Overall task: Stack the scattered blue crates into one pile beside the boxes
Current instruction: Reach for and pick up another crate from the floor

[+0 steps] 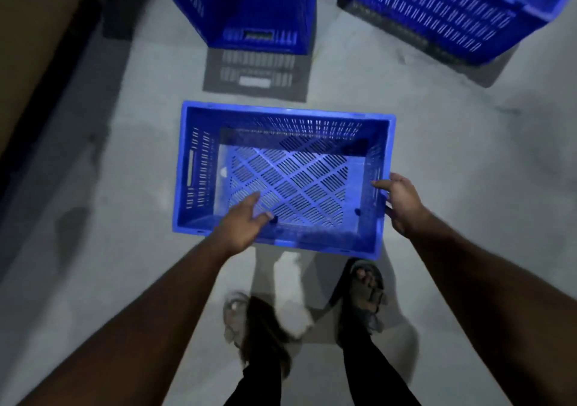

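A blue slatted crate [199, 168] sits open side up in the middle of the view, just above the grey floor, with its shadow falling by my feet. My right hand [402, 202] grips its right wall, thumb inside and fingers outside. My left hand [246, 221] lies over the near rim with its fingers spread inside the crate; no clear grasp shows. A tall blue crate pile [249, 6] stands straight ahead. Another blue crate [437, 9] lies at the top right.
A brown cardboard box [31, 31] fills the upper left, with a dark gap along its side. My feet in sandals [365, 290] stand just behind the held crate. Bare grey floor [452, 140] spreads to the right and left of it.
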`<state>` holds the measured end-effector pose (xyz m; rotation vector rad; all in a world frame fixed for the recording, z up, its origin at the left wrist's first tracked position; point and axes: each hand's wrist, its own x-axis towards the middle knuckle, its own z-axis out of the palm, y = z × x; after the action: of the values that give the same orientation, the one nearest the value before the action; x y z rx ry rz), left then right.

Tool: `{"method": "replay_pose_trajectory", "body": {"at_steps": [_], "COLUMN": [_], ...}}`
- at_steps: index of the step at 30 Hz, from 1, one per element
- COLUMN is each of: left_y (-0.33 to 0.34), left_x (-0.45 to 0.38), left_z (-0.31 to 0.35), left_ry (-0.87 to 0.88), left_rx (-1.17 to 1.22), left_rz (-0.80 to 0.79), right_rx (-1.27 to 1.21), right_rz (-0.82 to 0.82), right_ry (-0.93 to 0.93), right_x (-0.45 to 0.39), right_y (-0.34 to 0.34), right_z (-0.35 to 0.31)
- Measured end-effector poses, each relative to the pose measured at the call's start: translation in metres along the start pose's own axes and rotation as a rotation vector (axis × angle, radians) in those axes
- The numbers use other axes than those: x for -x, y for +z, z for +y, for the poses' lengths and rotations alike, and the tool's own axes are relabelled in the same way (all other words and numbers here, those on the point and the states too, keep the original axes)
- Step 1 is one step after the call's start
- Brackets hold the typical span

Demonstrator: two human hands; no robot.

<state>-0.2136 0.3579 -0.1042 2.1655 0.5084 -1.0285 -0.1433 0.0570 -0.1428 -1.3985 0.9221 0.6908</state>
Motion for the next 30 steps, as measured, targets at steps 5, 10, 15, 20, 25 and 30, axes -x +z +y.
{"method": "replay_pose_trajectory", "body": {"at_steps": [5, 10, 15, 20, 25, 30], "left_y": [-0.073, -0.125, -0.139, -0.16, -0.205, -0.268], "left_x": [-0.021, -0.088, -0.126, -0.131, -0.073, 0.054], "left_z": [-0.04, -0.09, -0.088, -0.095, -0.068, 0.033], "left_ry": [-0.104, -0.172, -0.278, -0.333, -0.299, -0.186], "left_rx": [0.109, 0.35, 0.608, 0.692, 0.864, 0.857], "left_rz": [0.13, 0.257, 0.246, 0.08, -0.04, -0.161], "right_rx": [-0.07, -0.173, -0.209, -0.26, -0.254, -0.315], "right_rz": [0.019, 0.059, 0.181, 0.109, 0.1, 0.16], "right_ry": [-0.027, 0.049, -0.021, 0.007, -0.007, -0.024], "right_x": [-0.004, -0.032, -0.057, -0.044, 0.036, 0.186], "right_y": [0.004, 0.012, 0.021, 0.014, -0.012, -0.051], "right_z": [0.012, 0.03, 0.045, 0.043, 0.001, -0.072]}}
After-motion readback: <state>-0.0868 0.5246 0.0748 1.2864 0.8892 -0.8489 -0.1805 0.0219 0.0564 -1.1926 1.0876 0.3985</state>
